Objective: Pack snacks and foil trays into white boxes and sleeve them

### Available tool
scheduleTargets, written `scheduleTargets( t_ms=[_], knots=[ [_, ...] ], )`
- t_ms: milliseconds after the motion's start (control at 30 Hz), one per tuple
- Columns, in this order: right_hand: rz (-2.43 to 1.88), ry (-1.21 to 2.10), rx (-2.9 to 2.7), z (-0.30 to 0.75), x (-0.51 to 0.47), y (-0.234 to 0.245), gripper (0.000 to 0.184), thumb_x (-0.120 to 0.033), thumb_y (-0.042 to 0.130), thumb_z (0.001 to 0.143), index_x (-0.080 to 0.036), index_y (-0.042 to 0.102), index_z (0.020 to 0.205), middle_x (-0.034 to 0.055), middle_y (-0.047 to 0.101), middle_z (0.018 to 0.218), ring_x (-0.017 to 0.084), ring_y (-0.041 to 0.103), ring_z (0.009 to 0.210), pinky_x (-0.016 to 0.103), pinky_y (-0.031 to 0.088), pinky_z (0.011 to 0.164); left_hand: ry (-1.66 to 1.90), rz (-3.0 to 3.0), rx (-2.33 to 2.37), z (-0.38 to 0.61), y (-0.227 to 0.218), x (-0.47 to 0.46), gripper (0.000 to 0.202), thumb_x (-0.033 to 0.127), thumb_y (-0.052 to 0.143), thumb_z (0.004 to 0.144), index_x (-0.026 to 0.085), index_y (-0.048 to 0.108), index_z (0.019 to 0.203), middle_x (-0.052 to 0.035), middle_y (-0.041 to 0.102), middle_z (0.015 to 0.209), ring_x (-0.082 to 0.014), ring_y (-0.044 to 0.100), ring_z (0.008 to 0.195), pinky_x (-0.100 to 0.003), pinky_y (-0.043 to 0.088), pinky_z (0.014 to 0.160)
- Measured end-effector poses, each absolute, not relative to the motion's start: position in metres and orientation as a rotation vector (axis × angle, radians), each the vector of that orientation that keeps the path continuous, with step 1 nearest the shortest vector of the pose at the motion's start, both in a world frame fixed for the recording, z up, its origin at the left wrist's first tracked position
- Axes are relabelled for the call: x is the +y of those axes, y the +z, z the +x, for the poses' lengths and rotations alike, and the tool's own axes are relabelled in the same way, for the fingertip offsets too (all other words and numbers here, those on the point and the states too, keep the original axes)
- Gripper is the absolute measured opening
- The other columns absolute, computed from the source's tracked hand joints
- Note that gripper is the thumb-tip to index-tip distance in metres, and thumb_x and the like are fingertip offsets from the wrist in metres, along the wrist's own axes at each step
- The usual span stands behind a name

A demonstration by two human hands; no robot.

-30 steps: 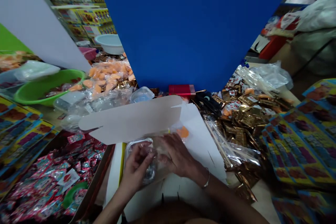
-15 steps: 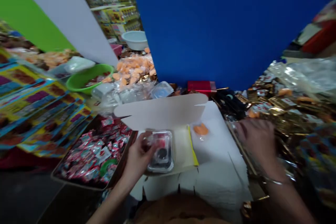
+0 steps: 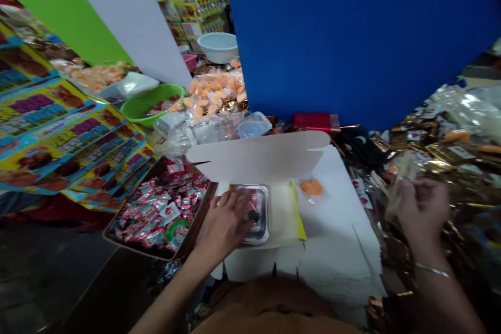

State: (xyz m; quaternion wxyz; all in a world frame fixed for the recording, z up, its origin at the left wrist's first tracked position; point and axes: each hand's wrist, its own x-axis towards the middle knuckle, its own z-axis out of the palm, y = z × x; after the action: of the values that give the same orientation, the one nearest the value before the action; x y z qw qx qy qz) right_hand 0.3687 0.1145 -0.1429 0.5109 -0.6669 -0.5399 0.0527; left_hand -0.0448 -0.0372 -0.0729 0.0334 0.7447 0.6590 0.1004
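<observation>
An open cardboard box (image 3: 282,214) with a raised grey lid flap lies in front of me on a stack of flat white cardboard (image 3: 336,240). Inside it sits a clear plastic tray (image 3: 260,209) with red and dark contents. My left hand (image 3: 227,222) rests on the tray's left side, fingers laid flat over it. My right hand (image 3: 420,211) is off to the right over a heap of gold foil packets (image 3: 457,167), fingers closed on a pale, blurred packet. A small orange sweet in clear wrap (image 3: 311,187) lies on the white cardboard beside the box.
A brown tray of red-wrapped sweets (image 3: 156,214) stands left of the box. Colourful flat cartons (image 3: 58,130) are stacked at far left. Behind are a green bowl (image 3: 151,102), bagged orange sweets (image 3: 215,91), clear lids (image 3: 219,128), a white basin (image 3: 217,47) and a red box (image 3: 317,121).
My right hand left the tray and moved right to the gold packets, closing on one. My left hand stayed on the tray in the box. The view swung left.
</observation>
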Motion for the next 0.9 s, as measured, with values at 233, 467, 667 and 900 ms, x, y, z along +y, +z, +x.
scheduleTargets(
  t_ms=[233,467,667,900],
  knots=[
    [-1.209,0.735,-1.156,0.352,0.135,-0.118,0.032,-0.045,0.065,0.078,-0.019,0.061,0.096,0.0038,0.067,0.086,0.017,0.063,0.074,0.032,0.051,0.072,0.735,2.368,1.984,-0.059,-0.080,-0.036,0.020,0.032,0.049,0.091,0.019,0.062,0.100,-0.0113,0.065,0.112,-0.0276,0.059,0.102,-0.041,0.043,0.086],
    [-1.380,0.652,-1.549,0.331,0.130,-0.135,0.034,-0.043,0.059,0.083,-0.016,0.063,0.104,0.0051,0.066,0.088,0.019,0.060,0.076,0.031,0.049,0.070,0.088,2.280,1.948,-0.048,-0.085,-0.028,0.040,0.024,0.054,0.083,0.020,0.057,0.123,-0.0122,0.064,0.124,-0.0344,0.056,0.115,-0.046,0.042,0.085],
    [-1.622,0.335,-1.932,0.326,0.132,-0.163,0.033,-0.036,0.042,0.091,-0.017,0.066,0.105,0.0106,0.069,0.099,0.024,0.063,0.084,0.035,0.048,0.076,0.670,1.976,1.992,-0.044,-0.098,-0.021,0.018,0.012,0.048,0.077,0.019,0.063,0.085,-0.0035,0.069,0.077,-0.0174,0.063,0.071,-0.030,0.042,0.069],
    [-1.565,0.050,-2.071,0.327,0.126,-0.149,0.036,-0.032,0.046,0.088,-0.014,0.062,0.115,0.0156,0.061,0.111,0.030,0.056,0.104,0.040,0.046,0.087,1.060,1.750,2.135,-0.050,-0.058,-0.069,0.012,0.025,0.047,0.089,0.019,0.057,0.085,-0.0033,0.066,0.083,-0.0165,0.063,0.081,-0.029,0.048,0.078]
  ],
)
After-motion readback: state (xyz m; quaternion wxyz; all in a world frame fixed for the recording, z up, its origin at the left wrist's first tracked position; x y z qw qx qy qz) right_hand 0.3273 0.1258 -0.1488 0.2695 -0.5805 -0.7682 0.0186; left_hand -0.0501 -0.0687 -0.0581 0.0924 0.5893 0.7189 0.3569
